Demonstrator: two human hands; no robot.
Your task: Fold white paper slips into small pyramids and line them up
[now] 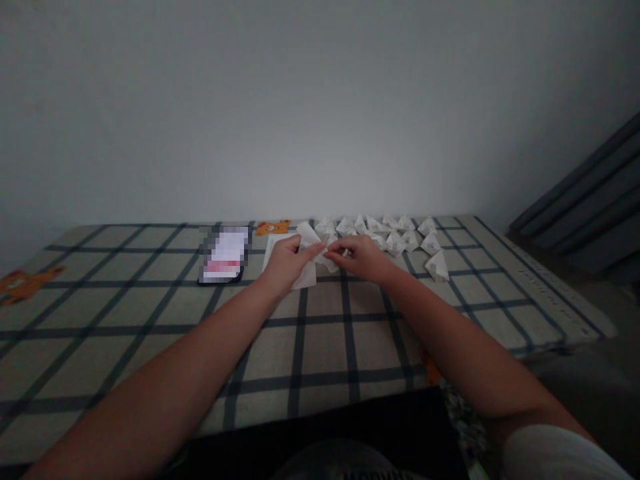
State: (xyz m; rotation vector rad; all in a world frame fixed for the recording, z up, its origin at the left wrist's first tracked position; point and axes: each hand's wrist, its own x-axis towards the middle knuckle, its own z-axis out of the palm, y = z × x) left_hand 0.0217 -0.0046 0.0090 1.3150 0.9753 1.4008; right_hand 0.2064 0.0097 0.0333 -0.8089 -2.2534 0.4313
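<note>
Over the middle of the table, my left hand (290, 259) is closed on a thin white sheet of paper (309, 235), thumb pressed on top. The fingertips of my right hand (361, 256) pinch the same paper's right edge, close to my left thumb. One part of the paper sticks up above the hands. White sheets (304, 277) lie under and beside my left hand. Behind and right of my right hand stand several small folded white paper pieces (397, 243) with pointed tops, in rough rows. Their lower parts are partly hidden by my right hand.
A phone (225, 255) with a lit, blurred screen lies left of the sheets. The checked tablecloth (320, 333) carries orange bear figures (273, 228). A pale wall (300, 107) rises behind the table, and a dark curtain (590, 177) hangs at the right.
</note>
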